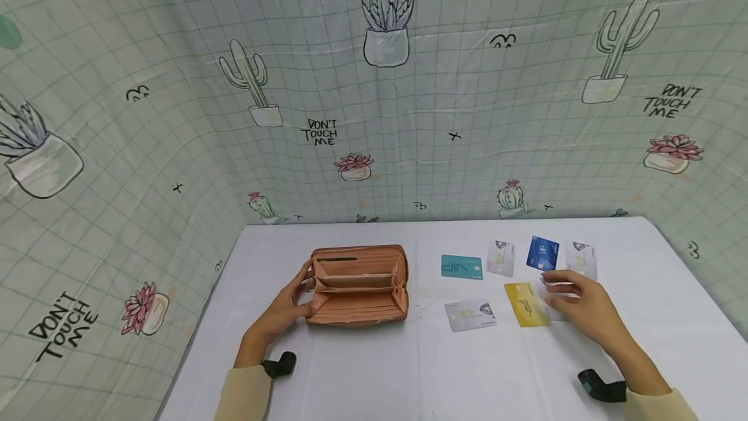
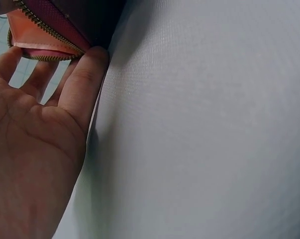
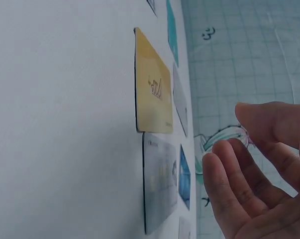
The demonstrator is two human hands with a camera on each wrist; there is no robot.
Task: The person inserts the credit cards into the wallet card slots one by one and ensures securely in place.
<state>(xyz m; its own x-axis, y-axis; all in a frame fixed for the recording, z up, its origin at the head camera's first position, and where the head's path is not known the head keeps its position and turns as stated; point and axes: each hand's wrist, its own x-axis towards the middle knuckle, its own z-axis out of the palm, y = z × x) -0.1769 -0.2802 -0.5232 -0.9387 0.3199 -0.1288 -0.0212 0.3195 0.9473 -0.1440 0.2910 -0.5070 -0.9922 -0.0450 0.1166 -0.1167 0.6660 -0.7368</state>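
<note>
We see the left hand [image 1: 286, 310] with relaxed fingers resting against the left end of the open orange wallet [image 1: 358, 284], which lies left of centre on the white table [image 1: 374, 375]. The right hand [image 1: 584, 310], fingers loosely spread, hovers over a pale card [image 3: 159, 184] beside the gold card [image 1: 527, 304]; it hides most of that card. The other cards' print is unreadable.
</note>
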